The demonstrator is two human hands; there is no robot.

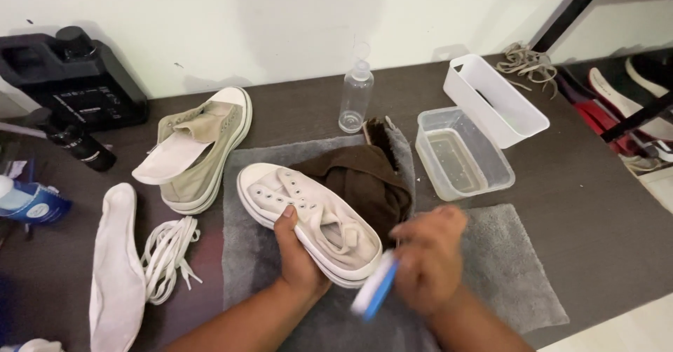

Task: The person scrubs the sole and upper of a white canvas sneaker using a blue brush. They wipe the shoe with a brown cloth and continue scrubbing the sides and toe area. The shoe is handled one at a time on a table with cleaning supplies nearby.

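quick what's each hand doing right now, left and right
Left hand: closed on the white lace-less canvas sneaker, gripping its sole.
Right hand: closed on a blurred blue-and-white brush.

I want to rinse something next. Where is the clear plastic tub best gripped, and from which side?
Grip the clear tub by its long right rim, coming from above on that side: it sits upright and open, holds some water, and the white bin crowds its far end.

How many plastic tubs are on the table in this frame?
2. A clear tub holding some water sits right of the brown cloth; a white rectangular tub stands just behind it. None seems hidden.
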